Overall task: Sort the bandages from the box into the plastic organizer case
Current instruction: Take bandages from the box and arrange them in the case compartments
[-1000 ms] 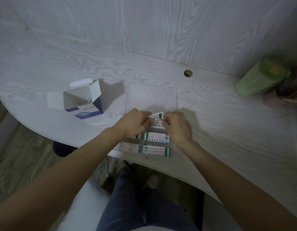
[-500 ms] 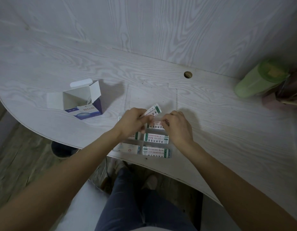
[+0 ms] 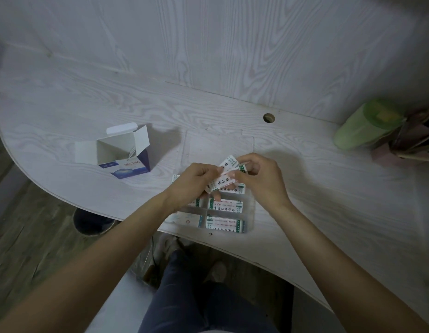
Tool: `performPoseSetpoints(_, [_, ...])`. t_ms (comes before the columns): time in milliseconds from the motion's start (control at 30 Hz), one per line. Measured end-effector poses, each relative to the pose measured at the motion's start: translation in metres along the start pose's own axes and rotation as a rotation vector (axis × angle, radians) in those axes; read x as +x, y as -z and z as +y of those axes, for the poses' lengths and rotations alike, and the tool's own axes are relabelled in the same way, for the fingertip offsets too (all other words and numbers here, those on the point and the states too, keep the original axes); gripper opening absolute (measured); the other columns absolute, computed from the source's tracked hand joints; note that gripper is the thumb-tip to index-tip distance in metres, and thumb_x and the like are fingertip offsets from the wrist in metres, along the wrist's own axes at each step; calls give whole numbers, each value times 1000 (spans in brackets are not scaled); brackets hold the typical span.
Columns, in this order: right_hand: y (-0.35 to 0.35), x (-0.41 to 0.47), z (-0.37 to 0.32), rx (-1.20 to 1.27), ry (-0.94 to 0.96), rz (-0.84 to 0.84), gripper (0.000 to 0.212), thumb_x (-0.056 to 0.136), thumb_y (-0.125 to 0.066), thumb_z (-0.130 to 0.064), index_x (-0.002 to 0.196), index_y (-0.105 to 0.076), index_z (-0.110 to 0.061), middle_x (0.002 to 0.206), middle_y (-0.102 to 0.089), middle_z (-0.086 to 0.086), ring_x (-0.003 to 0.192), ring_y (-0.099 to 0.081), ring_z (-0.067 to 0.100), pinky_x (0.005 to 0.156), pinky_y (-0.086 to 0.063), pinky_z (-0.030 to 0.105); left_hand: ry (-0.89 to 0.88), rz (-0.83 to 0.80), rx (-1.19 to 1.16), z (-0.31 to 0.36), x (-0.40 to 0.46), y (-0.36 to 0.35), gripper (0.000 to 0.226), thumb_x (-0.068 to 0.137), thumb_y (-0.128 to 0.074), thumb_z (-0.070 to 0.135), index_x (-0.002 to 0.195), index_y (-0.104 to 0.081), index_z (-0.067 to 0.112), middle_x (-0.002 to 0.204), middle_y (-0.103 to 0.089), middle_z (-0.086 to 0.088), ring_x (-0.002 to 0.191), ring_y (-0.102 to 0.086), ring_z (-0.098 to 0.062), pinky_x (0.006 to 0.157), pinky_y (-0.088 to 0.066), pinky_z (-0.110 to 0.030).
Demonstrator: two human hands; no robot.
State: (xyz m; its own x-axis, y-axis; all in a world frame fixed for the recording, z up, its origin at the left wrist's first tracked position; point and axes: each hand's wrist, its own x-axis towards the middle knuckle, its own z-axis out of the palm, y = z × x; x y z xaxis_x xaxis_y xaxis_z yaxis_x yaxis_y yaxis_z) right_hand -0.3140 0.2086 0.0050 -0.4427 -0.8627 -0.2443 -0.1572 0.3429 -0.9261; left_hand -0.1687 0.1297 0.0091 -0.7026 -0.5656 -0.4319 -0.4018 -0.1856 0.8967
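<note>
Both hands hold a small bundle of white bandage strips (image 3: 226,174) with green ends above the clear plastic organizer case (image 3: 250,212). My left hand (image 3: 196,181) pinches the bundle's lower end and my right hand (image 3: 259,179) pinches its upper end. Bandages lie in the case's compartments: one (image 3: 225,205) in the middle right, another (image 3: 225,223) in the front right, a paler one (image 3: 187,218) in the front left. The case's open lid (image 3: 218,145) lies flat behind it. The blue and white bandage box (image 3: 123,152) stands open to the left, with a strip inside.
A light green cylinder (image 3: 362,127) lies at the far right beside pink and brown items (image 3: 410,143). A round cable hole (image 3: 268,118) sits in the tabletop behind the case. The table's curved front edge runs just below the case, with my legs under it.
The hands rose a little off the case with the bandages. The bundle has tilted up and the right hand has closed onto its upper end.
</note>
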Motion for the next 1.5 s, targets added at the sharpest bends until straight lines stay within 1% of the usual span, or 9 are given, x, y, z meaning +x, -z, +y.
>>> performPoseSetpoints(167, [-1,-4,5,-74,25,1,27,76,-78,-12,99,-68,-23,93,-69,-2,82,-64,5,64,-44,7,19,25,-9,0,-3,6,15,94,-55,16,94,-68,8,72,-72,1,59,-70,-15,41,-40,-16])
performPoseSetpoints(367, [-3,-14,15,-92,46,-2,23,76,-78,-15,89,-69,-32,88,-70,0,83,-66,13,73,-52,24,65,56,-81,-6,-7,5,15,91,-61,18,97,-69,7,86,-74,-6,71,-72,-26,57,-58,-24])
performPoseSetpoints(600, [-4,-25,27,-94,19,21,21,79,-75,-12,76,-67,-30,81,-70,-7,79,-67,9,69,-53,21,99,155,-69,-24,-10,2,35,99,-47,20,98,-62,-12,82,-70,-4,65,-68,-13,59,-58,-23])
performPoseSetpoints(867, [-24,-48,67,-255,-143,4,5,85,-70,-18,86,-73,-14,94,-70,-1,95,-61,13,79,-43,22,121,220,202,-50,-11,-3,31,101,-42,22,93,-66,4,85,-70,-6,66,-67,-17,54,-54,-27])
performPoseSetpoints(967, [-32,-53,71,-367,-174,23,7,87,-68,-22,88,-72,-16,98,-71,0,97,-62,14,80,-48,29,124,258,222,-56,-9,-5,32,100,-45,23,97,-68,2,92,-72,-10,78,-70,-20,71,-59,-38])
performPoseSetpoints(1067, [-37,-57,70,-533,-138,39,8,89,-66,-26,87,-70,-19,94,-69,-1,88,-62,14,74,-52,34,125,278,220,-58,-13,-6,30,100,-45,22,98,-69,4,90,-72,-7,74,-69,-15,64,-57,-27])
performPoseSetpoints(1200, [-38,-61,69,-689,-71,45,11,89,-64,-27,86,-69,-17,94,-59,-2,85,-56,13,67,-47,30,106,257,252,-62,-17,-2,30,100,-43,23,97,-69,7,86,-71,-3,73,-69,-11,68,-55,-34])
performPoseSetpoints(1333, [-40,-63,69,-789,-57,38,15,92,-60,-30,91,-68,-17,98,-56,-2,89,-55,14,68,-47,30,26,182,345,-65,-22,1,31,101,-42,24,90,-68,9,81,-70,0,66,-63,-1,56,-48,-13])
performPoseSetpoints(1500, [-40,-64,68,-859,-45,31,16,93,-57,-31,98,-66,-19,101,-56,-2,95,-53,15,69,-44,29,-63,156,485,-67,-30,1,35,101,-41,26,92,-67,5,87,-71,-2,75,-65,-9,64,-48,-13])
